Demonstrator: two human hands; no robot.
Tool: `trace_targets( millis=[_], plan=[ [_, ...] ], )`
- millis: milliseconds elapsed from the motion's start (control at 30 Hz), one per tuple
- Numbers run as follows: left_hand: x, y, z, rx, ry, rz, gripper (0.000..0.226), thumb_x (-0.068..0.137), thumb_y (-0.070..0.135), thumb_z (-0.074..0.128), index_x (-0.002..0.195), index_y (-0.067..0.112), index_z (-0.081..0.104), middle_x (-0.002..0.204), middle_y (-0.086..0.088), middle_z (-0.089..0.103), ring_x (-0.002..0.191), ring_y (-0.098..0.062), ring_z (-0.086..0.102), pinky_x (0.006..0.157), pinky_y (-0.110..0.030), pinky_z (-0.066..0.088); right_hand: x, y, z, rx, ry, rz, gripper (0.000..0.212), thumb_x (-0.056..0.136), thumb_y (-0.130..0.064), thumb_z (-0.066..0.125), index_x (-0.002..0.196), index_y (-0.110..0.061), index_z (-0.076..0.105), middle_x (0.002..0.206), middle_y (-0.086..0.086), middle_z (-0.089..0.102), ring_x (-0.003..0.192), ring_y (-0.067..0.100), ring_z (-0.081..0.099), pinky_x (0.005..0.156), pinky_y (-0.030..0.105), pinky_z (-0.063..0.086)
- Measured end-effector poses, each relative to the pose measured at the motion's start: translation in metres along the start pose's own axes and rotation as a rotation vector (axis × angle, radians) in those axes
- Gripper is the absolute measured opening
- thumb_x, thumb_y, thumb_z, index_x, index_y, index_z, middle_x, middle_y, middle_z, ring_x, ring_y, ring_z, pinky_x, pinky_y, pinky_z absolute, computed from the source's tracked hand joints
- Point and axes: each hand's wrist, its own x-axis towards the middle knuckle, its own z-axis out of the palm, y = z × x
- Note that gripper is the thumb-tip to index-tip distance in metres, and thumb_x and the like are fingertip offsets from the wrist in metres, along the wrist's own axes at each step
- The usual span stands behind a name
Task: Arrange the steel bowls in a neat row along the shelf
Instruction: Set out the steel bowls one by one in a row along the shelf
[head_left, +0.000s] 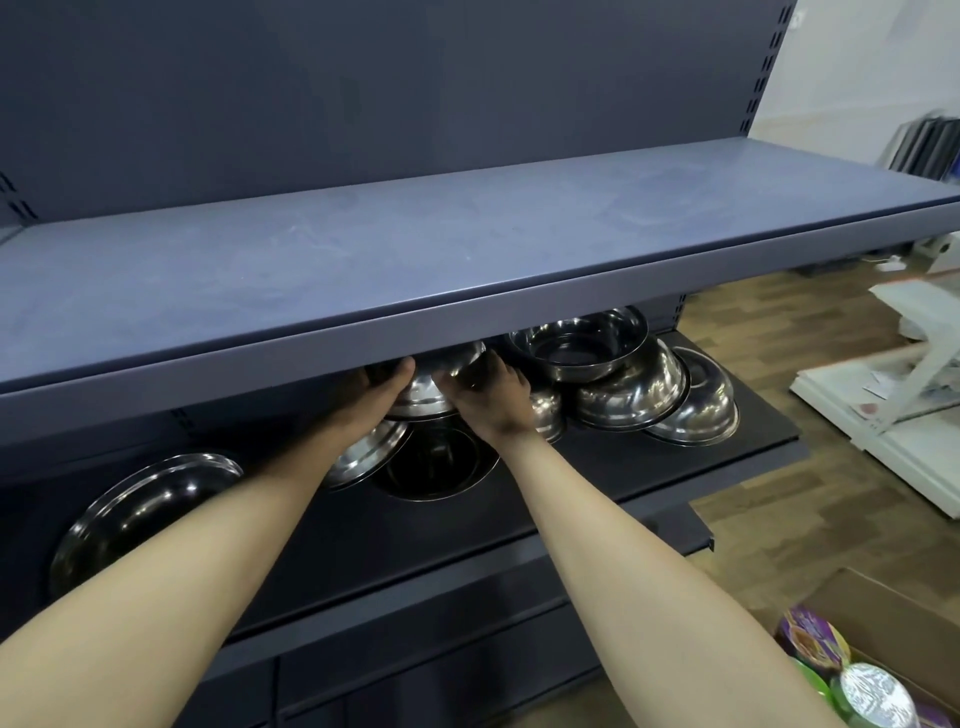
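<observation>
both forearms fill the bottom of the view, reaching under the upper shelf (467, 291) to the dark lower shelf (597, 499). left hand (371, 397) and right hand (493, 400) grip one steel bowl (423, 397) btw them, fingers curled on its sides; it's tipped and sits on top of other bowls in the middle of the shelf.

bowls are a jumble, not a row: an upright bowl (441, 462) just below the hands, a tilted one (363, 452) beside the left wrist, one far left (140, 509) well apart from the rest, a heap at right w/ a top bowl (579, 345) resting on overturned ones (634, 389) and another at the end (701, 402).

risks, imo: pulling the held bowl could drag or tip those leaning on it; smooth steel may slip from the grip; the right heap looks unsteady, a knock could roll a bowl off the front edge. low clearance, so knuckles or rim could hit the upper shelf lip.

hidden: fingertips and the bowl's far rim are behind the lip, so exact grip unclear. can't tell how many bowls are nested. back of the lower shelf unseen. box w/ packets (852, 686) at bottom right is cut off.
</observation>
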Motion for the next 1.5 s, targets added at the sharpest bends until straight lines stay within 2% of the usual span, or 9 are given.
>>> trace_targets(
  millis=[233, 367, 500, 633, 867, 1033, 1133, 1267, 1500],
  plan=[
    [-0.024, -0.006, -0.013, 0.021, 0.148, 0.085, 0.067, 0.091, 0.064, 0.049, 0.141, 0.02, 0.043, 0.139, -0.005, 0.054, 0.132, -0.03, 0.047, 0.106, -0.036, 0.035, -0.025, -0.017, 0.008, 0.162, 0.153, -0.023, 0.084, 0.085, -0.074, 0.06, 0.143, -0.014, 0.053, 0.145, 0.004, 0.058, 0.141, 0.032, 0.037, 0.117, 0.049, 0.033],
    [-0.041, -0.024, -0.032, -0.021, 0.15, 0.175, 0.087, 0.08, 0.071, 0.058, 0.147, 0.022, 0.031, 0.146, -0.003, 0.045, 0.135, -0.024, 0.043, 0.113, -0.038, 0.034, -0.04, -0.026, 0.021, 0.285, 0.201, -0.015, 0.077, 0.088, -0.07, 0.061, 0.137, -0.01, 0.056, 0.139, 0.006, 0.062, 0.136, 0.032, 0.04, 0.114, 0.047, 0.036],
    [-0.062, -0.039, -0.044, -0.058, 0.191, 0.191, 0.067, 0.086, 0.047, 0.07, 0.137, 0.019, 0.036, 0.119, 0.012, 0.05, 0.11, -0.007, 0.056, 0.086, -0.008, 0.04, -0.064, -0.038, 0.034, 0.374, 0.201, -0.038, 0.074, 0.086, -0.067, 0.065, 0.134, -0.01, 0.058, 0.133, 0.006, 0.064, 0.13, 0.03, 0.048, 0.111, 0.042, 0.04],
    [-0.083, -0.058, -0.054, -0.122, 0.244, 0.185, 0.095, 0.078, 0.044, 0.078, 0.151, 0.018, 0.023, 0.145, 0.005, 0.037, 0.133, -0.014, 0.042, 0.111, -0.029, 0.035, -0.09, -0.046, 0.051, 0.388, 0.175, -0.076, 0.091, 0.073, -0.08, 0.056, 0.138, -0.016, 0.057, 0.132, 0.003, 0.064, 0.128, 0.026, 0.055, 0.11, 0.048, 0.046],
    [-0.116, -0.097, -0.078, -0.232, 0.35, 0.137, 0.084, 0.073, 0.055, 0.074, 0.141, 0.027, 0.034, 0.134, 0.002, 0.047, 0.12, -0.016, 0.052, 0.103, -0.036, 0.045, -0.124, -0.05, 0.073, 0.469, 0.089, -0.176, 0.057, 0.084, -0.044, 0.073, 0.138, -0.037, 0.054, 0.117, -0.03, 0.06, 0.128, 0.016, 0.054, 0.108, 0.035, 0.045],
    [-0.134, -0.103, -0.096, -0.367, 0.321, 0.193, 0.061, 0.094, 0.04, 0.062, 0.144, 0.043, 0.027, 0.133, 0.02, 0.055, 0.124, -0.006, 0.05, 0.103, -0.032, 0.04, -0.143, -0.062, 0.083, 0.568, 0.009, -0.179, 0.048, 0.094, -0.009, 0.069, 0.136, -0.031, 0.055, 0.105, -0.017, 0.068, 0.098, -0.012, 0.064, 0.096, 0.012, 0.051],
    [-0.142, -0.115, -0.107, -0.482, 0.337, 0.172, 0.064, 0.094, 0.059, 0.047, 0.15, 0.046, 0.019, 0.15, 0.012, 0.043, 0.134, -0.009, 0.04, 0.11, -0.031, 0.029, -0.151, -0.07, 0.087, 0.656, 0.008, -0.134, 0.042, 0.099, -0.003, 0.055, 0.124, -0.037, 0.059, 0.117, -0.013, 0.069, 0.109, -0.006, 0.064, 0.095, 0.013, 0.049],
    [-0.141, -0.138, -0.116, -0.582, 0.334, 0.068, 0.09, 0.071, 0.093, 0.036, 0.148, 0.048, 0.025, 0.147, 0.009, 0.048, 0.136, -0.017, 0.044, 0.117, -0.045, 0.031, -0.157, -0.078, 0.091, 0.775, 0.062, 0.001, 0.015, 0.109, -0.03, 0.047, 0.115, -0.035, 0.06, 0.11, -0.02, 0.066, 0.113, 0.008, 0.062, 0.095, 0.017, 0.046],
    [-0.152, -0.138, -0.123, -0.522, 0.388, 0.075, 0.063, 0.089, 0.064, 0.046, 0.139, 0.026, 0.043, 0.129, 0.01, 0.058, 0.121, -0.011, 0.051, 0.1, -0.028, 0.033, -0.157, -0.08, 0.096, 0.871, 0.035, 0.108, 0.029, 0.098, -0.06, 0.055, 0.098, -0.034, 0.067, 0.107, -0.008, 0.075, 0.109, 0.018, 0.07, 0.108, 0.048, 0.051]
  ],
)
